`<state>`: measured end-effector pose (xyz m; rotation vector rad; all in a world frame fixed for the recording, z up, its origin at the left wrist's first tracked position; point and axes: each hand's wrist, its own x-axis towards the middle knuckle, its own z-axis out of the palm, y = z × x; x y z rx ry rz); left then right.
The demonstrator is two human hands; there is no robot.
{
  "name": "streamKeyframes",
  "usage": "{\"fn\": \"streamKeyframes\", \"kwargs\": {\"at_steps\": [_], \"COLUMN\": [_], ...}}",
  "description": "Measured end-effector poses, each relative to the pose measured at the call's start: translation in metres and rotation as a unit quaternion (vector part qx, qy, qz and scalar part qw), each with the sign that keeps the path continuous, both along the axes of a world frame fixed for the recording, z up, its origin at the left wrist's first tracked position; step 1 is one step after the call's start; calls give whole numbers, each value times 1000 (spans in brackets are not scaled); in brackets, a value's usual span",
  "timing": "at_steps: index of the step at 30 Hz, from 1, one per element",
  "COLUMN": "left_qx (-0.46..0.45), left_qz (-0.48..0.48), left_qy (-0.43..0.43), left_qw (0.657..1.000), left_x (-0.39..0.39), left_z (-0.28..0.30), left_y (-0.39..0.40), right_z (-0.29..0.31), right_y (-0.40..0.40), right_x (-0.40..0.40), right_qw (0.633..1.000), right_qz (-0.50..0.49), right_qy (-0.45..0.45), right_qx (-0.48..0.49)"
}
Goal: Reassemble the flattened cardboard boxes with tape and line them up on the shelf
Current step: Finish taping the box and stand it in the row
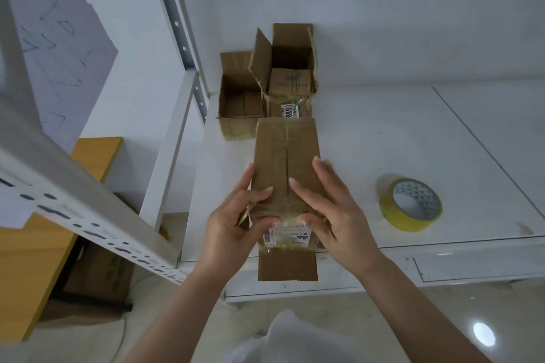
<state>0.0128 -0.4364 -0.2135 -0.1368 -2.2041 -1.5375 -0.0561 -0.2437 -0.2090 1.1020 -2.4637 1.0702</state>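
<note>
Boxes (265, 88), two made, sit upper middle on the shelf (383, 132). Left hand (233, 221) and right hand (327, 206) grip a third box (286, 156), centre; tape (411, 203) waits right.

L hand (236, 221) & R hand (327, 209) fwd, fingers spread, thumbs pinching

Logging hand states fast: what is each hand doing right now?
Left hand: closed on the cardboard box, gripping its left side.
Right hand: closed on the same box, fingers on top, thumb at its near end.
</note>
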Motion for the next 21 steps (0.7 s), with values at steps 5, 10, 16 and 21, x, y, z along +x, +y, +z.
{"fn": "streamKeyframes", "kwargs": {"at_steps": [5, 10, 16, 21], "left_qx": [-48, -50, -84, -21], "left_qz": [-2, 12, -27, -16], "left_qy": [55, 58, 44, 17], "left_qw": [997, 997, 995, 1000], "left_x": [0, -2, -1, 5], "left_z": [5, 4, 0, -5], "left_y": [9, 13, -6, -11], "right_z": [0, -4, -2, 2], "right_y": [1, -4, 12, 10], "right_x": [-3, 2, -6, -4], "right_qw": [997, 997, 998, 998], "right_qz": [24, 5, 51, 31], "right_qy": [73, 79, 25, 45], "right_qx": [-7, -20, -6, 10]}}
